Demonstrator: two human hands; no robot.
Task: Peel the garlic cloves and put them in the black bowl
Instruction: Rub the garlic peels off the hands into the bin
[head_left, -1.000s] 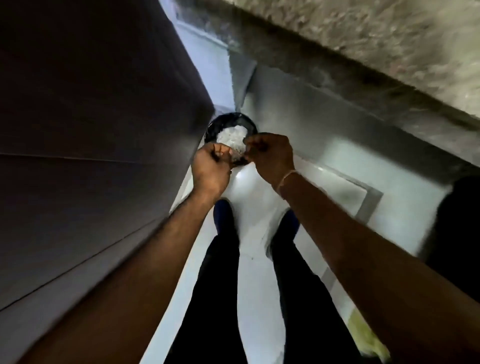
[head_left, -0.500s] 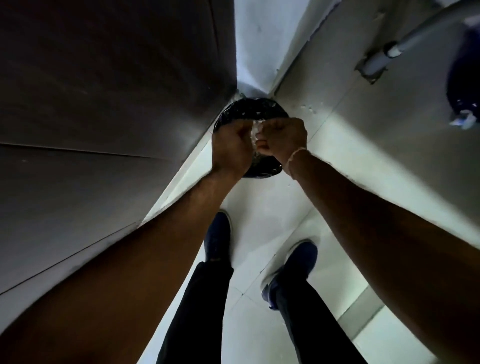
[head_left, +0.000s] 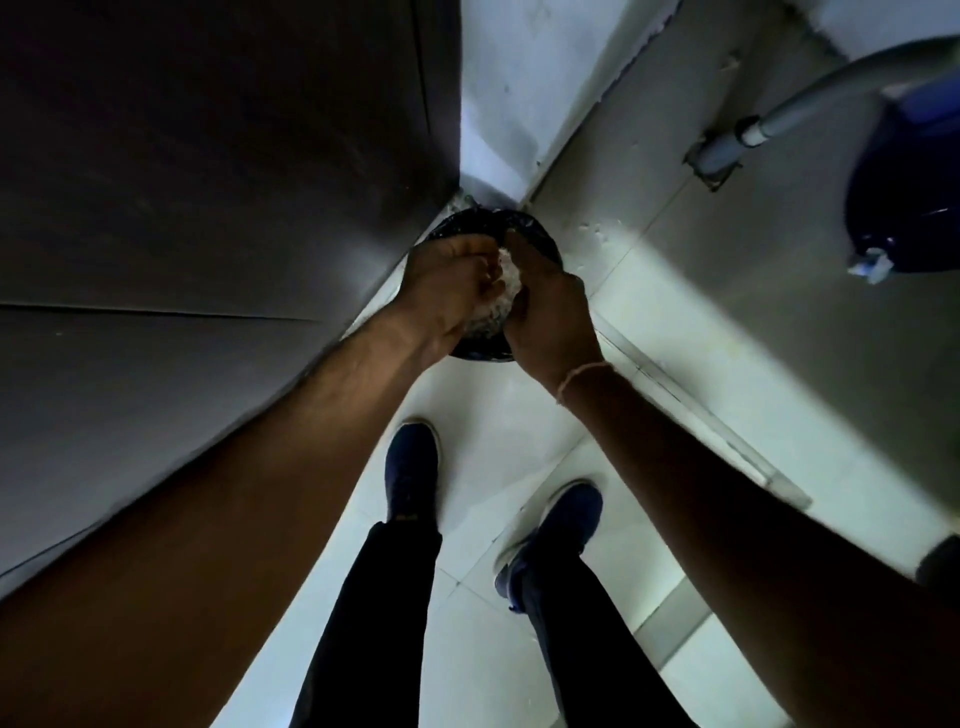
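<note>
Nearest the camera, two bare forearms run up from five and seven o'clock toward the middle of the view, above dark trousers and a pair of dark blue shoes (head_left: 413, 470) standing on the pale tiled floor (head_left: 649, 545).

At the centre the left hand (head_left: 447, 288) and the right hand (head_left: 550, 312) meet, knuckles up. Between them sits a crumpled white mass of papery garlic skins (head_left: 501, 293). The left hand's fingers are curled around it from the nine o'clock side; the right hand's fingers press in from three o'clock and look curled onto it too, though their tips are hidden. A thin pale thread band (head_left: 582, 376) circles the right wrist.

Directly under and behind the hands is the round black container (head_left: 540, 239), standing on the floor in the corner at twelve o'clock, its rim showing around the knuckles. Whether this is the task's black bowl I cannot tell; no separate clove is visible.

Judging from the loose skin, peeling seems well along or finished, and the hands appear to be dealing with the waste. How many cloves remain cannot be read here.

Farther off, a dark cabinet panel (head_left: 208, 208) fills nine to eleven o'clock, and a grey pipe (head_left: 810, 104) and a dark blue vessel (head_left: 904, 202) sit at two o'clock.
</note>
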